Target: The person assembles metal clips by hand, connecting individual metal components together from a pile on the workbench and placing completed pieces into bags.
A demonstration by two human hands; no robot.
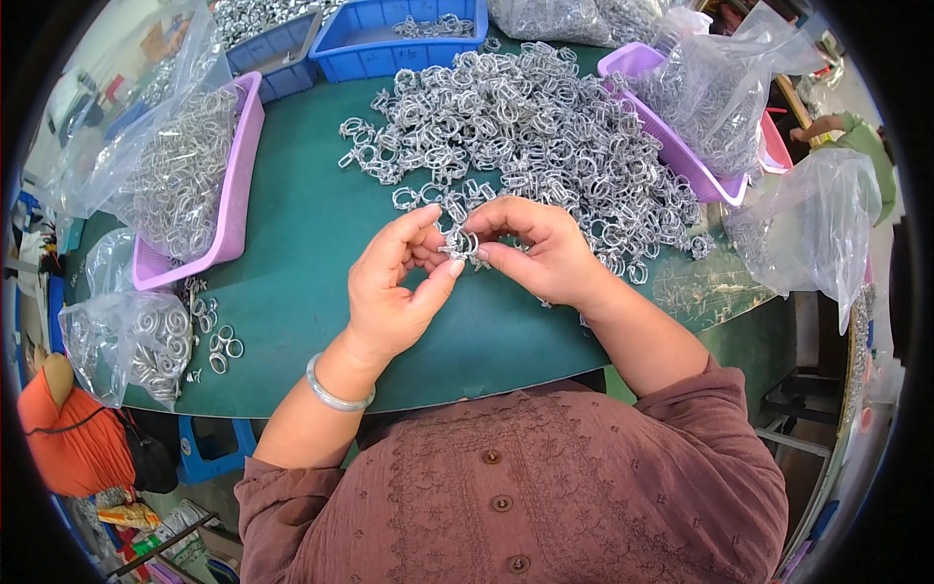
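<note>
Just in front of a big heap of silver metal ring pieces [525, 127], my two hands meet over the green table [302, 282]. Between the fingertips is a small silver metal ring piece [461, 244]. My left hand [389, 287] pinches it from the left with thumb and fingers. From the right, my right hand [547, 251] closes thumb and forefinger on its other side. The piece's finer shape is partly covered by my fingers. A few loose rings lie close behind my fingertips.
At the left, a purple basket [243, 185] holds a bag of wire-like parts; a bag of rings [161, 336] and loose rings [222, 348] lie nearer. Blue bins [389, 54] stand behind. Another purple basket [671, 131] is at right. People in orange [78, 438] and green [861, 156] are nearby.
</note>
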